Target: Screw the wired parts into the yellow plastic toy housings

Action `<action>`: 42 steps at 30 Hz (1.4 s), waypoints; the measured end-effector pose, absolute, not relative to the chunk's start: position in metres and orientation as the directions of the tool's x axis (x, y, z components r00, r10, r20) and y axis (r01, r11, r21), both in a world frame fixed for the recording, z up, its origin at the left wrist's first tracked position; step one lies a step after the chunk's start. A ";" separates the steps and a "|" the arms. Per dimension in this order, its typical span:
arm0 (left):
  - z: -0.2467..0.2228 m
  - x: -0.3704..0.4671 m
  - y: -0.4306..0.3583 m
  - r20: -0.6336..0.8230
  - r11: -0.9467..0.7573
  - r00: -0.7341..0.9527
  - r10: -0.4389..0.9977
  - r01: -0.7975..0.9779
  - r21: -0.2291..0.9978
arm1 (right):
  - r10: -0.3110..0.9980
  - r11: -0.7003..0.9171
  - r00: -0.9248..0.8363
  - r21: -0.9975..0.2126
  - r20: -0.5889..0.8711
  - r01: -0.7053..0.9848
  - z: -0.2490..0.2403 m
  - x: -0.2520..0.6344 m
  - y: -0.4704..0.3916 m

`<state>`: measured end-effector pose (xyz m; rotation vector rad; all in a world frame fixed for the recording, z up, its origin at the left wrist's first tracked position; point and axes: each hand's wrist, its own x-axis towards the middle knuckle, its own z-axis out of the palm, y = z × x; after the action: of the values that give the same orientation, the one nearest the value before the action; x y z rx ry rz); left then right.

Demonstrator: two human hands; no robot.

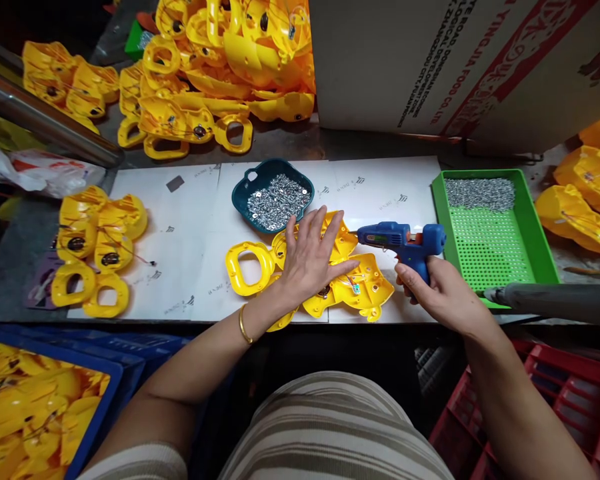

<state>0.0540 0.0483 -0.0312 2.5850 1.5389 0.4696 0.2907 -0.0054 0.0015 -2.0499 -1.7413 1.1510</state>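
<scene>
My right hand (437, 290) is wrapped round the handle of a blue glue gun (397, 237). Its nozzle points left, at the upper edge of the yellow plastic shell halves (367, 283) on the white work sheet. A small circuit board (356, 289) and thin wires show inside the right-hand shell. My left hand (313, 257) lies over the shells with its fingers spread, covering much of them. A ring-shaped yellow handle (250, 267) sticks out left of it. Just beyond my left fingertips stands a dark teal bowl (240, 197) heaped with small screws (280, 202).
A green perforated tray (485, 250) with screws is at right, a grey bar (555, 297) crossing its front. Yellow shells (100, 233) lie at left; more are piled behind (215, 73). A large carton (380, 67) stands at the back. Below left is a blue crate (105, 393) of shells.
</scene>
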 end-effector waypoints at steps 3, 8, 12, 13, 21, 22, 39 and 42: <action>-0.031 0.054 0.048 0.210 -0.483 0.441 0.873 0.843 0.238 | 0.910 -0.273 -0.001 -0.600 -0.414 0.752 0.003 0.291 -0.005; -0.031 0.055 0.048 0.187 -0.476 0.440 0.878 0.844 0.249 | 0.920 -0.266 -0.008 -0.638 -0.393 0.723 0.003 0.291 -0.006; -0.032 0.053 0.048 0.196 -0.469 0.428 0.882 0.840 0.273 | 0.921 -0.293 0.012 -0.671 -0.390 0.681 0.002 0.292 -0.011; -0.032 0.053 0.048 0.201 -0.470 0.427 0.882 0.836 0.284 | 0.915 -0.315 0.007 -0.703 -0.403 0.637 0.003 0.293 -0.013; -0.033 0.051 0.046 0.228 -0.464 0.410 0.883 0.835 0.295 | 0.953 -0.302 0.064 -0.928 -0.296 0.216 0.002 0.289 0.007; -0.034 0.051 0.046 0.239 -0.460 0.403 0.884 0.840 0.286 | 0.960 -0.274 0.115 -0.934 -0.253 0.229 -0.001 0.287 0.018; -0.032 0.013 -0.008 0.377 -0.491 0.411 0.830 0.859 0.143 | 0.927 -0.275 0.371 -0.774 -0.056 0.571 -0.026 0.285 0.172; -0.036 0.007 -0.029 0.347 -0.445 0.372 0.861 0.881 0.162 | 0.934 -0.254 0.358 -0.730 -0.013 0.635 -0.022 0.289 0.151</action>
<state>0.0073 -0.0286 -0.0361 2.6432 1.6797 0.6189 0.2889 0.1513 -0.0218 -1.9869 -1.3575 0.6039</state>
